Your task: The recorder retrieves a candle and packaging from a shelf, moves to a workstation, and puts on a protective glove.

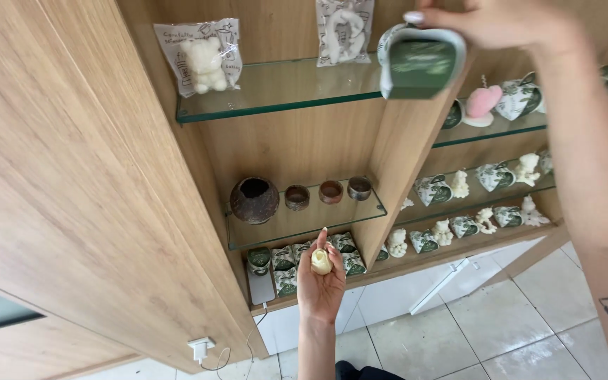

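Note:
My right hand (504,24) is raised at the top of the view and holds a heart-shaped white mould with a dark green inside (418,63), its opening turned toward me. My left hand (321,281) is held palm up lower down, in front of the bottom shelf. On its palm rests a small cream wax figure (321,262), with the fingers curled loosely around it. Right behind that hand sit green-and-white patterned moulds (286,264) on the wooden bottom shelf.
Glass shelves (276,105) in a wooden unit carry bagged white bear figures (204,60), a dark round bowl (254,200) and three small cups (330,191). More moulds, cream figures and a pink heart candle (483,102) fill the right-hand shelves. White tiles lie below.

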